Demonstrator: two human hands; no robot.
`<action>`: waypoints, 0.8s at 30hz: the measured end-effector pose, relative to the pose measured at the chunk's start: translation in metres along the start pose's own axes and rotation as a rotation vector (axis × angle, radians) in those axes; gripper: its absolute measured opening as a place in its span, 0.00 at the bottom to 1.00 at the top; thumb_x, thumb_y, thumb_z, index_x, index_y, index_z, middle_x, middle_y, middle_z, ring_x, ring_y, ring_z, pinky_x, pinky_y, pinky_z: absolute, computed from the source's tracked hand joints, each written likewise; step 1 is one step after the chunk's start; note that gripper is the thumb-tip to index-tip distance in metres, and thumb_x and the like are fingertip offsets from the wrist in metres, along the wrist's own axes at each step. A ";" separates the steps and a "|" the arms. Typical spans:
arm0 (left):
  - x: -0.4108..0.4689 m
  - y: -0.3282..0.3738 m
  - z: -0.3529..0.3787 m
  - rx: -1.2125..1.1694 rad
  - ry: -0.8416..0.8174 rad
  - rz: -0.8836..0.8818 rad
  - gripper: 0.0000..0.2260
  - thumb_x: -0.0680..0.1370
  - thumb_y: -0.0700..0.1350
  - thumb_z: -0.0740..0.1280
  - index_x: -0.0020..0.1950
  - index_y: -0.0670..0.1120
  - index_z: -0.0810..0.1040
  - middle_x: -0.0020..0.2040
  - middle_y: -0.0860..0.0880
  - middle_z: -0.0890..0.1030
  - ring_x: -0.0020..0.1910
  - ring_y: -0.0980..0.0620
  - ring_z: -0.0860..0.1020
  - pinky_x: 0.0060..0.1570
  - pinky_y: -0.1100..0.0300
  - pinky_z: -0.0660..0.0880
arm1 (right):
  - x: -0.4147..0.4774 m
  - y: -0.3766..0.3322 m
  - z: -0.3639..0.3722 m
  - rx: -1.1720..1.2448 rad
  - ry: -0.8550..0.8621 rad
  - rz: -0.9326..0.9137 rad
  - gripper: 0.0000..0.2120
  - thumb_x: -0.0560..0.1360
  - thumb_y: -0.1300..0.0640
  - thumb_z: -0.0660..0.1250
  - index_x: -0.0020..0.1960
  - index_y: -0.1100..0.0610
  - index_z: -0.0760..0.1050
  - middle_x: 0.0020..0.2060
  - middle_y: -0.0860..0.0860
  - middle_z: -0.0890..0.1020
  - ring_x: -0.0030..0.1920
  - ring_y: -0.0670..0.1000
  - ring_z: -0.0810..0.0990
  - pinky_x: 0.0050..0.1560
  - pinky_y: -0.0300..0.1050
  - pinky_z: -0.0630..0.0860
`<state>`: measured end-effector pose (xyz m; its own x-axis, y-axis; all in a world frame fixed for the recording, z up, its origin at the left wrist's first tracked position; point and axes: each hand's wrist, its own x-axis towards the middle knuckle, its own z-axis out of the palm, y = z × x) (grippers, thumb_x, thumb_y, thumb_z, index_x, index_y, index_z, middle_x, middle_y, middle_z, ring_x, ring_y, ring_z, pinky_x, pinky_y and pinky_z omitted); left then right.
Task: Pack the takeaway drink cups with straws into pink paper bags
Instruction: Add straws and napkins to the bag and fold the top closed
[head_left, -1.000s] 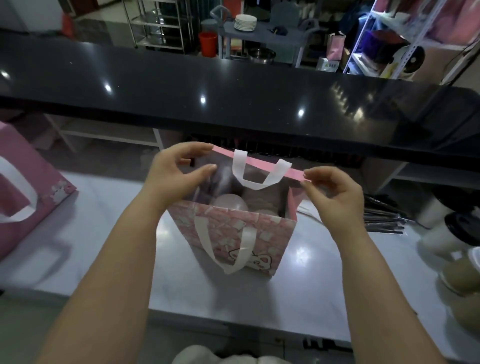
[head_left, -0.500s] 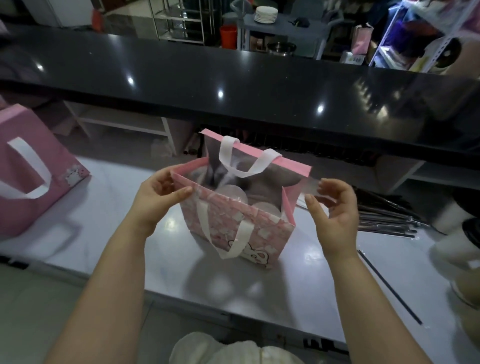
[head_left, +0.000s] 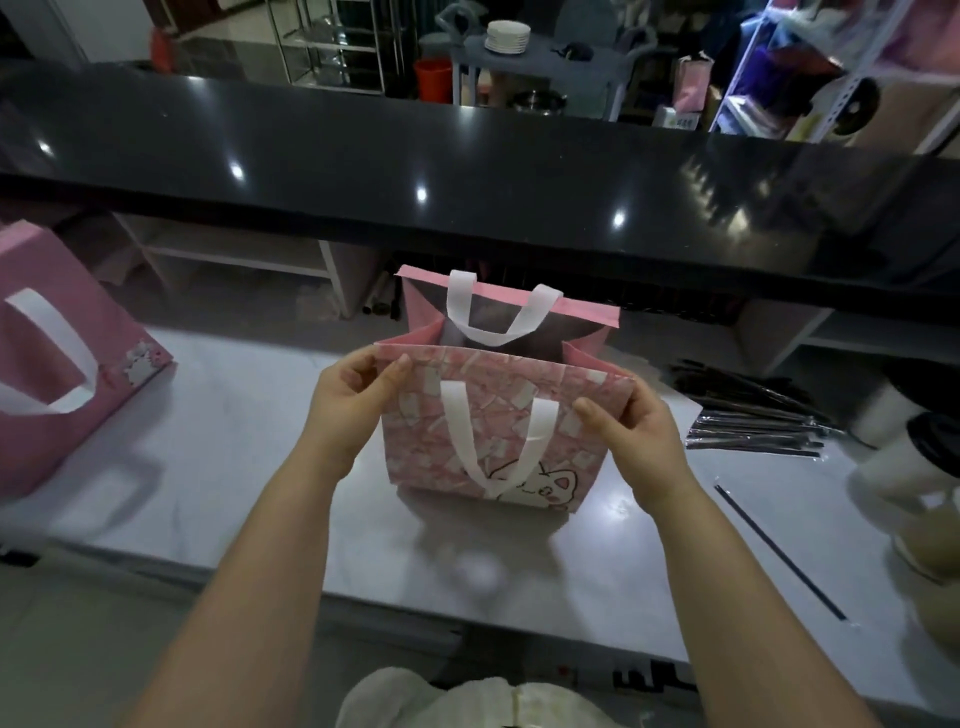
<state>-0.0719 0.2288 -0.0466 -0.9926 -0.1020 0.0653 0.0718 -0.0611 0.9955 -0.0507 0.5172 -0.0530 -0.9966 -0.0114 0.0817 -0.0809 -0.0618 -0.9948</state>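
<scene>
1. Now the near panel of the pink bag (head_left: 493, 415) is held at both top corners. The left grip (head_left: 358, 395) is pinched on the corner at 9 o'clock and the right grip (head_left: 623, 431) on the corner at 3 o'clock, thumbs on the printed face.
2. A second ago the far panel's corners were pinched instead. Half a second ago only the left grip had been brought to the near side, while the right was released beside the bag.
3. The near panel has been drawn up straight, so the mouth is squared. The domed cup lids seen inside earlier are now hidden behind it, and the cups are judged to be in the bag as before.
4. The bag stands upright at the middle of the pale surface (head_left: 249, 447). Its far handle (head_left: 498, 317) is raised at 12 o'clock and its near handle (head_left: 493, 441) hangs down over the print.
5. For the task, this bag is judged loaded and is being tidied or closed. Whether straws are inside cannot be told.
6. Wrapped straws (head_left: 753, 421) are left at 3 o'clock, with one loose straw (head_left: 779, 551) toward 4 o'clock.
7. More cups (head_left: 930, 457) are waiting at the edge at 3 o'clock, and another pink bag (head_left: 47, 364) stands at 9 o'clock, so further packing is judged to remain.
</scene>
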 end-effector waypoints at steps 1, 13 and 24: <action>0.000 0.002 0.001 -0.001 -0.007 0.017 0.07 0.72 0.51 0.71 0.49 0.56 0.85 0.46 0.52 0.86 0.46 0.55 0.84 0.43 0.63 0.79 | 0.001 -0.001 0.002 -0.001 0.041 -0.020 0.16 0.67 0.46 0.76 0.54 0.44 0.79 0.47 0.45 0.85 0.49 0.48 0.84 0.41 0.39 0.80; 0.008 -0.004 -0.013 0.050 -0.010 0.059 0.08 0.77 0.39 0.70 0.46 0.51 0.84 0.42 0.54 0.85 0.43 0.59 0.82 0.39 0.69 0.77 | 0.010 0.000 -0.006 0.087 0.065 0.027 0.07 0.74 0.60 0.68 0.51 0.58 0.77 0.44 0.51 0.82 0.47 0.50 0.81 0.51 0.49 0.79; 0.036 0.006 -0.021 0.337 -0.200 0.055 0.10 0.65 0.55 0.76 0.44 0.55 0.86 0.72 0.67 0.66 0.58 0.63 0.77 0.49 0.60 0.79 | 0.030 -0.003 -0.004 0.016 0.125 -0.058 0.17 0.73 0.68 0.70 0.34 0.48 0.80 0.68 0.41 0.70 0.56 0.38 0.79 0.45 0.38 0.80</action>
<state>-0.1047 0.2038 -0.0397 -0.9900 0.1013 0.0984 0.1227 0.2721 0.9544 -0.0802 0.5214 -0.0481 -0.9845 0.1170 0.1303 -0.1395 -0.0747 -0.9874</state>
